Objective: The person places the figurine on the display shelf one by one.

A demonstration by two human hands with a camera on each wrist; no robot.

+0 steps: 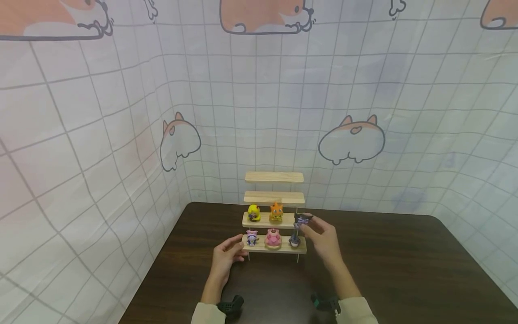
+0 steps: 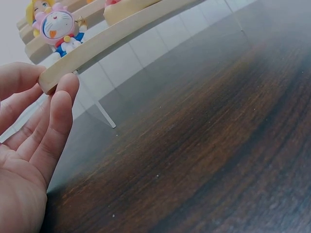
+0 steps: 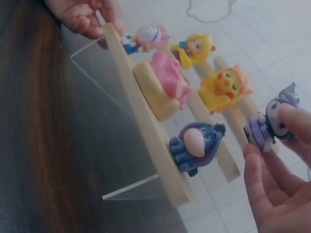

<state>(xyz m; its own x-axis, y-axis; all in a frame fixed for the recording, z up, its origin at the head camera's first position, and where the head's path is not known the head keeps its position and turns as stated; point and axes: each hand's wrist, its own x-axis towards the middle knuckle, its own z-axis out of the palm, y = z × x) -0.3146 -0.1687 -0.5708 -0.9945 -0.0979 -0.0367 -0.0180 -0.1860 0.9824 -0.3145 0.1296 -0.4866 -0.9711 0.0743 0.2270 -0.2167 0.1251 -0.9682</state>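
A tiered display stand (image 1: 273, 245) with wooden shelves on clear legs stands on a dark table. My left hand (image 1: 225, 255) pinches the left end of its lowest shelf (image 2: 92, 53), thumb and fingers at the corner. My right hand (image 1: 323, 238) holds a purple-and-black figurine (image 3: 265, 127) between thumb and fingers, near the right end of the second shelf. On the lowest shelf sit a pink-hooded white cat figurine (image 2: 58, 28), a pink figurine on a cream base (image 1: 273, 239) and a blue donkey figurine (image 3: 197, 145). The second shelf bears a yellow-hooded figurine (image 1: 253, 213) and an orange-and-yellow figurine (image 1: 276, 212).
Two upper shelves of the stand, the top one (image 1: 274, 177) and the one below it (image 1: 274, 197), carry nothing visible. The dark wooden table (image 1: 396, 261) extends to both sides. Behind it hangs a white grid-patterned curtain (image 1: 279, 130) with cartoon dogs.
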